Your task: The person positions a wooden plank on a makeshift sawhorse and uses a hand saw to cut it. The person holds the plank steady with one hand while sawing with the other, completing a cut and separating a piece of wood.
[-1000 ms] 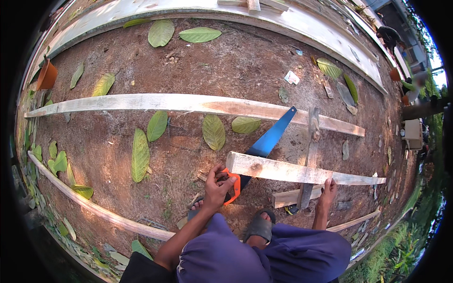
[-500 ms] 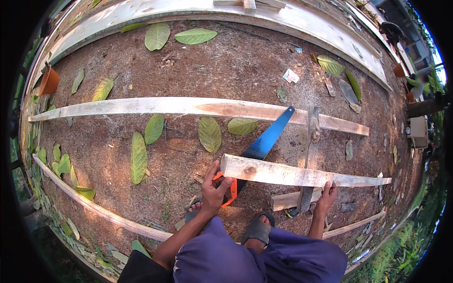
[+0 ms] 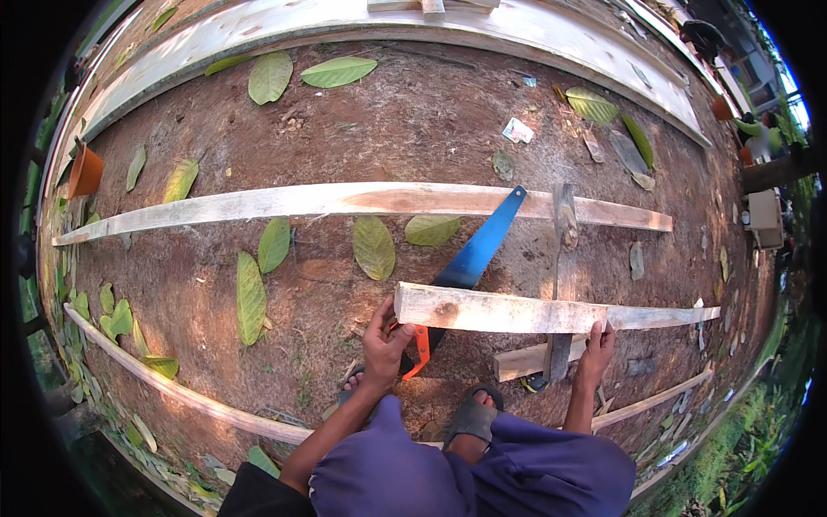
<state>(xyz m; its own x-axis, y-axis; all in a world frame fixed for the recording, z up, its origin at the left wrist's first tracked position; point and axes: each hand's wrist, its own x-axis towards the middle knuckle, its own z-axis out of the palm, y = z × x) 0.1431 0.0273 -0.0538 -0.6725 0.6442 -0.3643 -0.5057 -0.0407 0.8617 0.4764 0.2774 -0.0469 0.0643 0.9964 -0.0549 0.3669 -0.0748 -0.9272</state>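
Observation:
A pale wooden batten [image 3: 508, 312] lies crosswise in front of me, a brown knot near its left end. My left hand [image 3: 384, 340] grips that end, fingers at the far side and thumb below. Farther right, my right hand [image 3: 596, 355] pinches the batten's near edge. Under the batten is a hand saw [image 3: 481, 253] with a blue blade and an orange and black handle, close to my left fingers. The saw's tip overlaps a second long batten [image 3: 345, 200] on the ground. A narrow weathered stick [image 3: 564, 250] crosses beneath the held batten.
A short wood block [image 3: 520, 362] lies near my right foot beside a dark and yellow object [image 3: 535, 382]. Another long batten [image 3: 189, 398] runs near me. Wide pale boards [image 3: 284, 30] lie at the back. Large leaves [image 3: 374, 248] dot the brown ground. An orange pot [image 3: 85, 171] stands left.
The view has shifted and turned slightly. Both hands keep their hold on the batten, which sits a little farther left in the picture. The saw stays on the ground.

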